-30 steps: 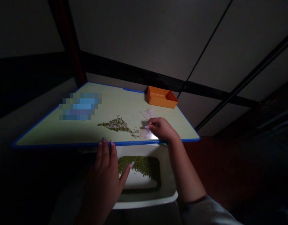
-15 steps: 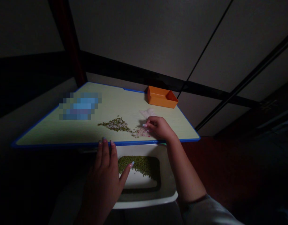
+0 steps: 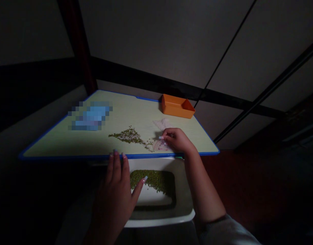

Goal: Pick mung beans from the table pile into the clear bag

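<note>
Seemingly for steadiness, the left hand [image 3: 118, 192] rests spread at the table edge [image 3: 156, 156], the white tub [image 3: 185, 200] placed below perhaps to catch strays, while the right hand [image 3: 178, 140] curls beside scattered green seeds [image 3: 129, 135], whether gripping any I cannot tell remotely.

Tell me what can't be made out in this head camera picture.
Head view: anything the right hand may pinch, too small and dark.
Head view: what the blue item is, pixelated over.
Head view: the white tub's left end, behind the left hand.
Head view: rest of the sleeve, cut by the bottom edge.
</note>
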The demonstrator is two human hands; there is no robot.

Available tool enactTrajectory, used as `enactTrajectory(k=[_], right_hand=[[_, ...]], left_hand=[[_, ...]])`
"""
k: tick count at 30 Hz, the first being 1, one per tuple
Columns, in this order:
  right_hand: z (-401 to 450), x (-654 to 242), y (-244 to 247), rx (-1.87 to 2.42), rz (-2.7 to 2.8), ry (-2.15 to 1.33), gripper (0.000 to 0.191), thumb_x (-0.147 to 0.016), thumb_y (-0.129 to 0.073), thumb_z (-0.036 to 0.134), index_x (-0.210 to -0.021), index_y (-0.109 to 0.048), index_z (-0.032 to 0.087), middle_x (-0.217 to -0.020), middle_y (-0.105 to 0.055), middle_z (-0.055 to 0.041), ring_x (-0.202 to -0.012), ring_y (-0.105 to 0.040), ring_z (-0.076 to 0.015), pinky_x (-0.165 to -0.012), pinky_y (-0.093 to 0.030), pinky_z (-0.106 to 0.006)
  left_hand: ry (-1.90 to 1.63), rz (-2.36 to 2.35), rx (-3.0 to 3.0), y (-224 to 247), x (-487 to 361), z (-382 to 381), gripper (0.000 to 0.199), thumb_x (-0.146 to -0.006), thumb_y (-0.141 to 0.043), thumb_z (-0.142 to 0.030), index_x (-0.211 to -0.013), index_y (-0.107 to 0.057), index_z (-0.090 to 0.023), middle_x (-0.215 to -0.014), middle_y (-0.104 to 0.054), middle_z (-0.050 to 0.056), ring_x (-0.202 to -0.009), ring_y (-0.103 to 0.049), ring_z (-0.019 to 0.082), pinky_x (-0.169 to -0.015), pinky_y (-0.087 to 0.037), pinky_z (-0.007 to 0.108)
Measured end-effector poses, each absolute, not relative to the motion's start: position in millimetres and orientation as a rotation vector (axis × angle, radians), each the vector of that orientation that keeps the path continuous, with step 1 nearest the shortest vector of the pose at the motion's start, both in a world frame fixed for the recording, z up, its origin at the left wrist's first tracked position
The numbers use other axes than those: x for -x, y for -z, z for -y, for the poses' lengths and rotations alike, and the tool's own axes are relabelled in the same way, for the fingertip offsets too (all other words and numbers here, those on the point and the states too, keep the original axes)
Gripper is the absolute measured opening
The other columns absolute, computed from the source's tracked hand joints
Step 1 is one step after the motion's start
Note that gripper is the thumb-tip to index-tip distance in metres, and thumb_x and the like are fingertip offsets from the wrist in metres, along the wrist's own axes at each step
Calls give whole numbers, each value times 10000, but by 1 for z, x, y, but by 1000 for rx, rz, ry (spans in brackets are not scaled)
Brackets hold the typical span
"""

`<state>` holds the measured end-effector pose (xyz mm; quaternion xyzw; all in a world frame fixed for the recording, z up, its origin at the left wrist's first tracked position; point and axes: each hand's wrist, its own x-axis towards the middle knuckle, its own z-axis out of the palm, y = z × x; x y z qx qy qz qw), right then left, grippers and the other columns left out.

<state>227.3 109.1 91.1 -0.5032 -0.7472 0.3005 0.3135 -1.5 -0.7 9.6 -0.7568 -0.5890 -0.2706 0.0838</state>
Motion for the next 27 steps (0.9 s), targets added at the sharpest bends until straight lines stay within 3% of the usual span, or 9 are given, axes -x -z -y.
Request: enactTrajectory(k=[27], right_hand=[[-107,-223,-93,1338,1984,-883,231,-799,-600,341,-666,-570,155,-566,-526,29,-528,-437,-80,-514,-301,-202]], left_hand=[[840,1789,2252,-11,1,1,830,-847,-298,-627,-1427,-264,-35,-1530,-225,261,-1450,-159,341,-1064,-383,500]])
